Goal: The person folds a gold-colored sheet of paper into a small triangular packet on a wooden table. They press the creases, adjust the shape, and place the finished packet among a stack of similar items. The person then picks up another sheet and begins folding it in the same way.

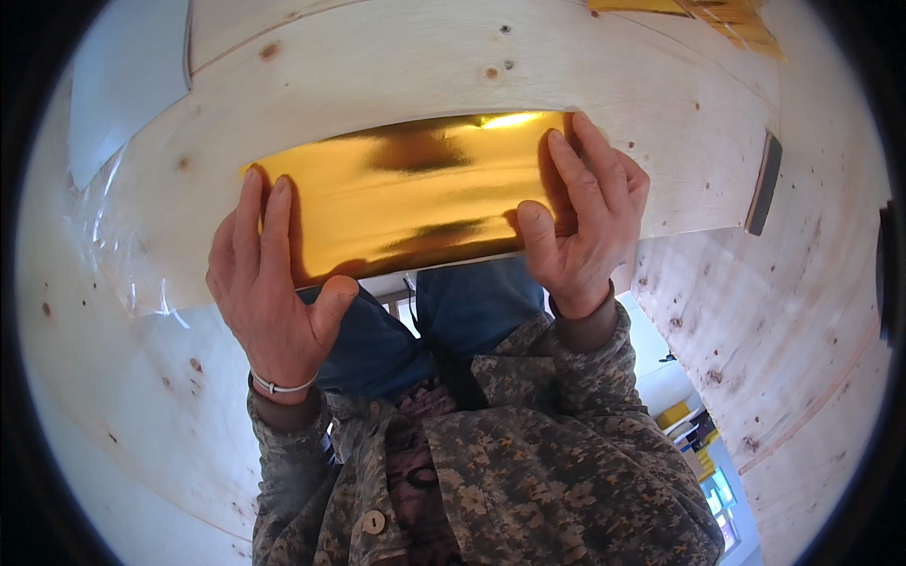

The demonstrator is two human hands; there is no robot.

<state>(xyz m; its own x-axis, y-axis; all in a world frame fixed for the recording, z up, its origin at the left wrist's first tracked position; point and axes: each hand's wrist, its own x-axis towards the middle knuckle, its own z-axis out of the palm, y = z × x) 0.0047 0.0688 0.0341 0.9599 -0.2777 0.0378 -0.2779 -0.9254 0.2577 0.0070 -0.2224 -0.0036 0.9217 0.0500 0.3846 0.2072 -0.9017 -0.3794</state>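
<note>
A shiny gold foil sheet (415, 203) lies across the light wooden tabletop, its long near edge along the table's front. My left hand (274, 274) rests at the sheet's left end, index and middle fingers stretched out on the foil and the thumb apart near the lower edge. At the right end, my right hand (590, 208) is open too, with fingertips on the far right corner and the thumb on the foil. Dark reflections run over the glossy surface. What lies beneath the sheet is hidden.
A white sheet (127, 85) lies at the far left, above clear crinkled plastic film (113, 222). Gold wrapped material (736, 24) is at the far right. A dark-faced block (764, 184) lies near the right edge. Wooden panels (783, 358) stand at both sides.
</note>
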